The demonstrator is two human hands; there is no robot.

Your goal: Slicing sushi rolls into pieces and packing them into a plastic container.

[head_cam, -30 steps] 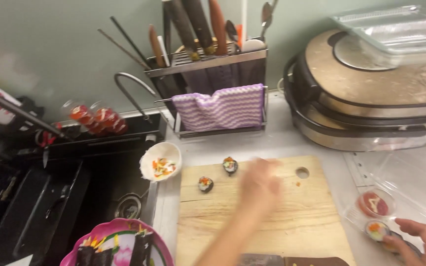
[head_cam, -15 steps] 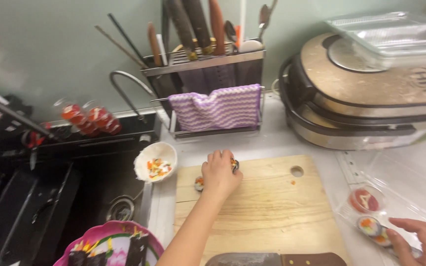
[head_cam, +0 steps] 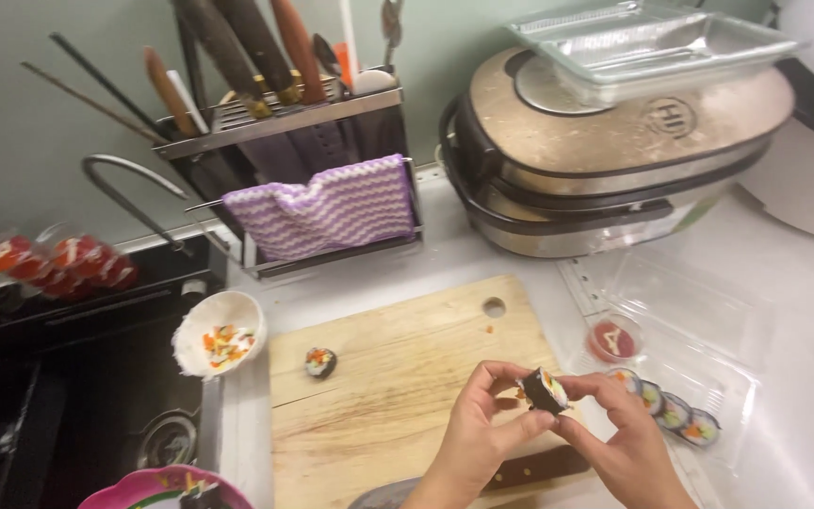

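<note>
Six sushi pieces are counted: one held (head_cam: 545, 389), one on the single cutting board (head_cam: 320, 362), four in the clear tray (head_cam: 673, 412). One sauce cup (head_cam: 612, 339), one white bowl (head_cam: 219, 333) and one striped cloth (head_cam: 324, 207) are seen.

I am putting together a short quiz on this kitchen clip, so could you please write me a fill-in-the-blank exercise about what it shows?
1. The left hand and right hand together hold one ____ above the wooden cutting board.
2. A striped ____ and white cloth hangs on the utensil rack.
3. The small white bowl of chopped filling sits to the ____ of the board.
4. The clear tray holds a row of rolls and a cup of ____ sauce.

Missing words: sushi roll; purple; left; red
</note>
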